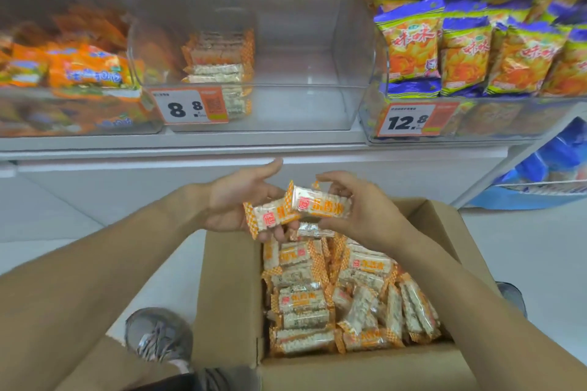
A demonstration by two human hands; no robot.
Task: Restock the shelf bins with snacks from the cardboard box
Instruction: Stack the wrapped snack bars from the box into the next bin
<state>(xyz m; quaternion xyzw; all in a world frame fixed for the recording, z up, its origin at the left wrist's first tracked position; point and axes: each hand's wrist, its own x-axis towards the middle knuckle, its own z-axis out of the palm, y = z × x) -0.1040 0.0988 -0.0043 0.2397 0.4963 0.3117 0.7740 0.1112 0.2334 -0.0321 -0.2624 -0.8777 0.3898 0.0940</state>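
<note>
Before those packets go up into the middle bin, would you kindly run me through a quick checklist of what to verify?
1. Left hand has a packet: ok, it lies across the palm and fingers.
2. Right hand has a second packet: ok, pinched between fingers and thumb.
3. Room in the middle bin: ok, only a small stack sits at its left side.
4. Same product as the stack: ok, matching orange checked ends.
5. Path to the bin: ok, nothing between the hands and its opening.
6. Box stock: ok, many packets remain.
</note>
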